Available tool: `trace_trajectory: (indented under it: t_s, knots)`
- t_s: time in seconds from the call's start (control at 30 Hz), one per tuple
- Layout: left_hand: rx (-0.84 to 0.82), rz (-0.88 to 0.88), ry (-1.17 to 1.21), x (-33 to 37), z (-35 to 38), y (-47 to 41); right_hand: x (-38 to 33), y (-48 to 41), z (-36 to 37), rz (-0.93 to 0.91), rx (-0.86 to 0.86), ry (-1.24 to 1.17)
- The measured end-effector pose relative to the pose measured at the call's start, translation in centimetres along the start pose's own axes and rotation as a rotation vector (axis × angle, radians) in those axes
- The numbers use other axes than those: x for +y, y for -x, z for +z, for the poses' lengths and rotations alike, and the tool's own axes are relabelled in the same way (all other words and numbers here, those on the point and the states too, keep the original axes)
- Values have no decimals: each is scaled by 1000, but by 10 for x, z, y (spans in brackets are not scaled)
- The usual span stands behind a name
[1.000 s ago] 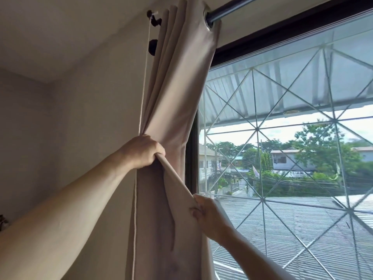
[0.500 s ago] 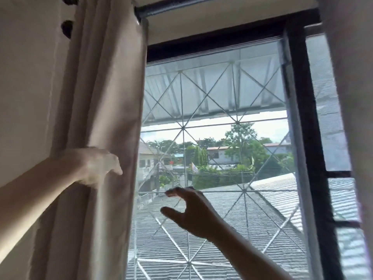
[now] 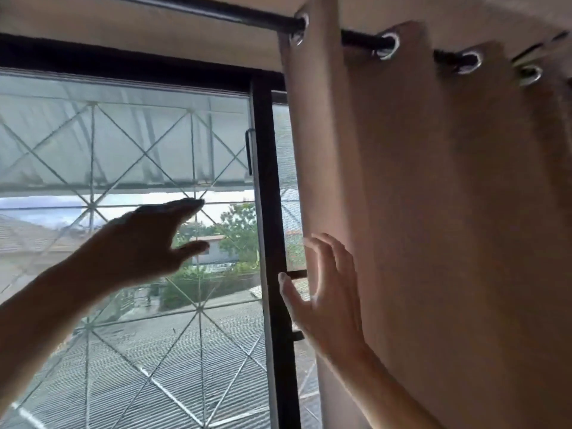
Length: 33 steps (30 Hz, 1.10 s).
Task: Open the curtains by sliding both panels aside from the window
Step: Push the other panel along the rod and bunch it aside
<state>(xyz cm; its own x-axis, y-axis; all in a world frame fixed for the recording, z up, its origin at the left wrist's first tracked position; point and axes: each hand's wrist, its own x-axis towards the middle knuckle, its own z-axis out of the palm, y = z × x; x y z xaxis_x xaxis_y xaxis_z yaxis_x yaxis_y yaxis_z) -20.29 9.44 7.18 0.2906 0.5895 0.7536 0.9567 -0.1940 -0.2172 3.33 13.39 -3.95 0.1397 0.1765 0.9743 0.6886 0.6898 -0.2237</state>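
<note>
The left hand (image 3: 145,239) is raised before the window (image 3: 123,144) with fingers spread, holding nothing and apart from the curtain, while the right hand (image 3: 325,292), also spread, lies at the left edge of the beige curtain panel (image 3: 433,212), which hangs lengthwise downward from the black rod (image 3: 216,12).

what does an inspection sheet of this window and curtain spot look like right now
surface: nothing seen, no table or floor in view
job's things: beige grommet-top fabric curtain panel hangs on the black metal curtain rod, covering the window's right part
clutter: nothing seen
grippers: right hand open, fingers at the panel's left edge, grasp not closed; left hand open in front of the glass, holding nothing
cables: nothing seen
surroundings: black-framed window with white diamond-pattern grille; roofs and trees outside
</note>
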Motion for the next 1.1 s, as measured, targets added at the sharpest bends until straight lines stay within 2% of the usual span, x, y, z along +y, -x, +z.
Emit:
trace_trajectory:
  t_s: [0.13,0.33,0.57,0.77,1.1]
  knots:
    - [194,84,173,75,14,-33,34,-8,-34,76,61,98]
    - [316,85,408,156,52,-81,76,-4,-55,200,-7,124]
    - [356,-116,661,223,87,-115,104,14,-43,268,-99,145]
    - [438,-255,758,245,101,-140,121,28,-29,302,-111,116]
    - [518,-164,870,253,116,-152,148,26,-34,343,-144,98]
